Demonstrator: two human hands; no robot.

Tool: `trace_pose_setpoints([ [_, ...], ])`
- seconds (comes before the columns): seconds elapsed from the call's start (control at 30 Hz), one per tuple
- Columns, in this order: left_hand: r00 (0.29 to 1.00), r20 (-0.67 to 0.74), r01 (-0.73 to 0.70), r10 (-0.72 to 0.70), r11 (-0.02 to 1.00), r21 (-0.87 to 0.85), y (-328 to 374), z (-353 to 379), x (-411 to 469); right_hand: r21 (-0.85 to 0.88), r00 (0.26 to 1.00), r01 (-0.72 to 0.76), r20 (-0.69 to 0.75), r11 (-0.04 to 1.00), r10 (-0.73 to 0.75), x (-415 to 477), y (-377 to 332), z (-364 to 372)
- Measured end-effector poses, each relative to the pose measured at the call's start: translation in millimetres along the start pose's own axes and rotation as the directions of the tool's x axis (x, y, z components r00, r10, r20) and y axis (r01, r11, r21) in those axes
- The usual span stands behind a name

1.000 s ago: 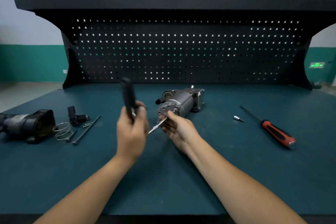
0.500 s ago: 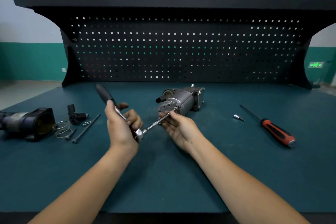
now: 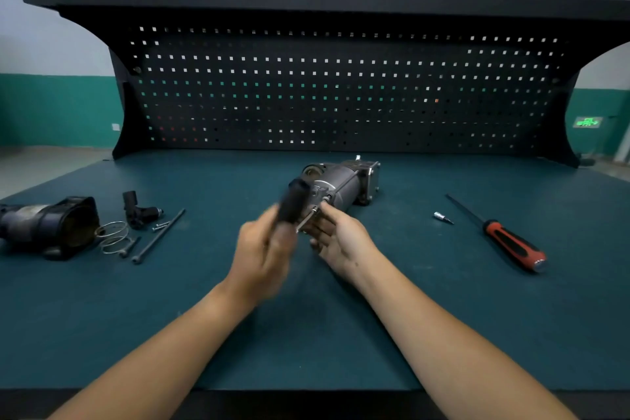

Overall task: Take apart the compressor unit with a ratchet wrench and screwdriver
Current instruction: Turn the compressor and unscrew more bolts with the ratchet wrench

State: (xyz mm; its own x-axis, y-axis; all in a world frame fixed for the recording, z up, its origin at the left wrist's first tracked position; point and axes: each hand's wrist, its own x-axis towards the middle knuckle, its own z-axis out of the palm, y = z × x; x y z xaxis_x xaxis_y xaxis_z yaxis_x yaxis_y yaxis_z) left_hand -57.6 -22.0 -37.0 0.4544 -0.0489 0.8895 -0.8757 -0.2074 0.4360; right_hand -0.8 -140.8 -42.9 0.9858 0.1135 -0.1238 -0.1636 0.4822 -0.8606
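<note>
The grey compressor unit (image 3: 344, 182) lies on the green bench mat, its near end facing me. My left hand (image 3: 264, 251) grips the ratchet wrench (image 3: 293, 201) by its black handle, which points up and is blurred by motion. The wrench's thin metal extension reaches to a bolt on the unit's near face. My right hand (image 3: 335, 237) pinches that extension just in front of the unit. A red-and-black screwdriver (image 3: 504, 239) lies on the mat to the right, with a small silver bit (image 3: 442, 217) beside it.
At the left lie a removed black housing (image 3: 47, 227), a wire spring (image 3: 114, 237), a black fitting (image 3: 136, 210), a long bolt (image 3: 158, 235) and small screws. A black pegboard (image 3: 324, 89) rises behind the bench.
My left hand has swung the wrench handle from the left over to the right, up near the unit. My right hand has stayed on the extension.
</note>
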Motion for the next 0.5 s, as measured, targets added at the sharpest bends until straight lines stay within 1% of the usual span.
trace_pose_setpoints([
  [0.03,0.964,-0.112,0.216,-0.241,0.956,-0.2,3.9,1.8,3.0,0.024,1.0,-0.015,0.019,1.0,0.015,-1.2,-0.8,-0.1],
  [0.07,0.881,-0.183,0.352,-0.437,0.862,-0.364,4.7,2.7,7.1,0.048,0.999,-0.029,0.042,0.998,0.027,-2.2,-1.4,-0.3],
  [0.1,0.788,-0.243,0.424,-0.565,0.786,-0.451,2.4,3.0,10.8,0.064,0.997,-0.038,0.062,0.997,0.034,-3.2,-2.1,-0.4],
  [0.13,0.704,-0.283,0.468,-0.651,0.725,-0.505,-1.2,1.9,14.7,0.068,0.997,-0.041,0.075,0.997,0.035,-3.4,-2.1,0.0],
  [0.2,0.592,-0.319,0.468,-0.74,0.638,-0.612,-4.6,-3.2,20.1,0.049,0.996,-0.031,0.087,0.998,0.027,-3.3,-0.4,0.7],
  [0.23,0.571,-0.321,0.461,-0.755,0.619,-0.636,-5.3,-4.4,21.0,0.033,0.996,-0.025,0.09,0.999,0.022,-3.3,0.9,0.9],
  [0.27,0.586,-0.32,0.45,-0.744,0.628,-0.635,-4.9,-4.0,20.3,0.018,0.996,-0.018,0.09,1.0,0.016,-2.4,2.1,0.6],
  [0.33,0.682,-0.307,0.44,-0.664,0.708,-0.552,-2.8,1.1,15.3,0.002,0.997,-0.003,0.076,1.0,0.003,-0.1,3.0,-0.7],
  [0.37,0.774,-0.271,0.403,-0.572,0.775,-0.487,0.6,3.4,11.0,-0.006,0.998,0.002,0.063,1.0,-0.002,0.5,3.0,-1.2],
  [0.4,0.895,-0.209,0.305,-0.394,0.883,-0.357,2.1,3.7,5.0,-0.013,0.999,0.006,0.048,1.0,-0.005,1.7,3.0,-2.0],
  [0.43,0.987,-0.077,0.128,-0.142,0.979,-0.161,2.0,3.4,0.5,-0.013,0.999,0.007,0.033,1.0,-0.007,2.1,2.7,-2.4],
  [0.47,0.989,0.118,-0.09,0.086,0.996,0.028,0.5,4.3,-2.1,-0.009,1.0,0.007,0.02,1.0,-0.007,2.4,2.5,-3.3],
  [0.5,0.913,0.311,-0.322,0.266,0.935,0.147,-4.2,4.5,-5.0,-0.011,1.0,0.007,0.008,1.0,-0.007,2.0,2.3,-3.6],
])
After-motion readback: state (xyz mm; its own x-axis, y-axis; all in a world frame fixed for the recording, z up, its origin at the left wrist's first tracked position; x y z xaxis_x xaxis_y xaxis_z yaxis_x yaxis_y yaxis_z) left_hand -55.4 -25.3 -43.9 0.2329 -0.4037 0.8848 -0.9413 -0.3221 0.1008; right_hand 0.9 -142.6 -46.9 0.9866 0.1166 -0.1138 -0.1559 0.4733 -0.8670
